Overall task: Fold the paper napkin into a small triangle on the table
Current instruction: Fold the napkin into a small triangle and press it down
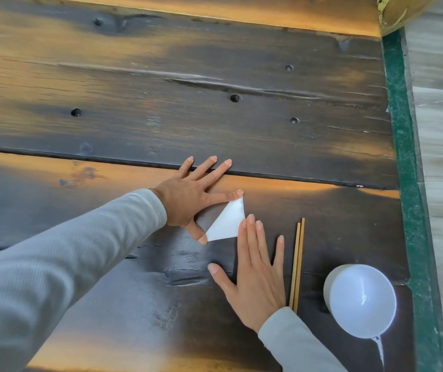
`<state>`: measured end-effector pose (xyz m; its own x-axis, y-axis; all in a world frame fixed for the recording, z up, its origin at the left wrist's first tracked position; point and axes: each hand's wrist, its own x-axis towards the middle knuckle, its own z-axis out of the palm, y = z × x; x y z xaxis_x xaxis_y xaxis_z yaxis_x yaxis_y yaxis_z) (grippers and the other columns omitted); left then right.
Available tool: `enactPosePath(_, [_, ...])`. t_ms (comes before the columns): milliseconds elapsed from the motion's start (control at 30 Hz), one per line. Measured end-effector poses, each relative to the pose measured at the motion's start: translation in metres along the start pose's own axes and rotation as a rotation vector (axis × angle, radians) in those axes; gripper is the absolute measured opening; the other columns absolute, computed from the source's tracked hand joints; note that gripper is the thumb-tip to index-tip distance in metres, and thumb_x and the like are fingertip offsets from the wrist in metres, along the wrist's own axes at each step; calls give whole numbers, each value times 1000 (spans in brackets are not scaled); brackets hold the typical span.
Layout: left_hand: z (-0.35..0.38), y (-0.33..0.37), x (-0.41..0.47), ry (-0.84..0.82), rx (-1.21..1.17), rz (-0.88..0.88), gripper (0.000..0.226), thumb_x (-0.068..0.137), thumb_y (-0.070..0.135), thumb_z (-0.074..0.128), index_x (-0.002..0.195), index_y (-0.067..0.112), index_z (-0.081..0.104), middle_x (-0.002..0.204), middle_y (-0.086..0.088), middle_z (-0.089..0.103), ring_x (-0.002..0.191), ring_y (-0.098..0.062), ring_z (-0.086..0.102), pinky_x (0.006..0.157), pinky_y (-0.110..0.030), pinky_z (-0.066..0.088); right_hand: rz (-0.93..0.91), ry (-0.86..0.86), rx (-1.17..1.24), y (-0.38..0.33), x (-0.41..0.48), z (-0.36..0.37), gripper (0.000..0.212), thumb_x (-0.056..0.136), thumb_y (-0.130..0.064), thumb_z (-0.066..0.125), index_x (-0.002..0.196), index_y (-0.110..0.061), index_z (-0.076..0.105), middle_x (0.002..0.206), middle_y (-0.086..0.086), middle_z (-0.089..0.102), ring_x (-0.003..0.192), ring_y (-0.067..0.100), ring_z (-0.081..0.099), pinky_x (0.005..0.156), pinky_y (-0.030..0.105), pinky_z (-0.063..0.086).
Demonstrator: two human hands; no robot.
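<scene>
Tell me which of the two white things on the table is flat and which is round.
The folded napkin, a triangle between both hands, lies flat. The bowl, right of the chopsticks, is round.

Rustic eatery or home dining spot: dark plank table (215, 116), chopsticks (297, 264), white bowl (360, 300).

My left hand (188, 200) lies flat on the desk (215, 108), forefinger and thumb pinning the white napkin triangle (227, 222). My right hand (255, 277) presses its fingertips on the triangle's right edge, beside the chopsticks (297, 264) and white bowl (361, 300).
</scene>
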<state>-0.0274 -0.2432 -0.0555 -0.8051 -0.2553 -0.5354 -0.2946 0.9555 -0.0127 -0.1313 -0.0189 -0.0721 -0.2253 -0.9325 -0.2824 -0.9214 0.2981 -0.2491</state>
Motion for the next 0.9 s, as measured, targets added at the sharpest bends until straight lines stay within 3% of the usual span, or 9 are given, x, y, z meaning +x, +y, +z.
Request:
enactPosePath(167, [1, -1, -1, -2, -19, 4, 126, 60, 95, 53, 144, 53, -32, 159, -14, -39, 151, -42, -23, 120, -69, 4, -168, -19, 5, -26, 7, 3, 93, 95, -77, 25, 161, -12, 17, 170, 5, 7, 157, 21, 2, 121, 60, -1])
enactPosePath(367, [-2, 0, -1, -21, 6, 7, 127, 61, 93, 54, 144, 51, -32, 158, -14, -40, 151, -43, -23, 120, -69, 5, -49, -63, -76, 4, 2, 0, 95, 94, -80, 23, 161, -13, 18, 169, 5, 13, 155, 25, 8, 120, 60, 5])
enactPosePath(500, [0, 1, 0, 2, 14, 4, 127, 60, 95, 52, 144, 51, -34, 159, -15, -39, 151, -43, -22, 120, -68, 5, 12, -72, -54, -2, 1, -2, 99, 92, -82, 22, 161, -11, 16, 169, 6, 9, 155, 27, 0, 121, 58, 0])
enactPosePath(700, [3, -1, 0, 21, 1, 5, 125, 60, 96, 50, 144, 53, -33, 160, -14, -38, 152, -42, -21, 120, -68, 5, -175, -26, -11, -37, 5, 1, 96, 94, -79, 26, 160, -8, 19, 170, 10, 10, 157, 26, 3, 121, 58, 3])
enactPosePath(900, [2, 0, 0, 18, 25, -6, 127, 59, 96, 50, 143, 53, -33, 160, -13, -38, 152, -41, -20, 120, -67, 5, -100, -69, -81, -1, 2, 2, 96, 94, -80, 21, 161, -11, 13, 170, 6, 8, 156, 26, 5, 121, 56, 6])
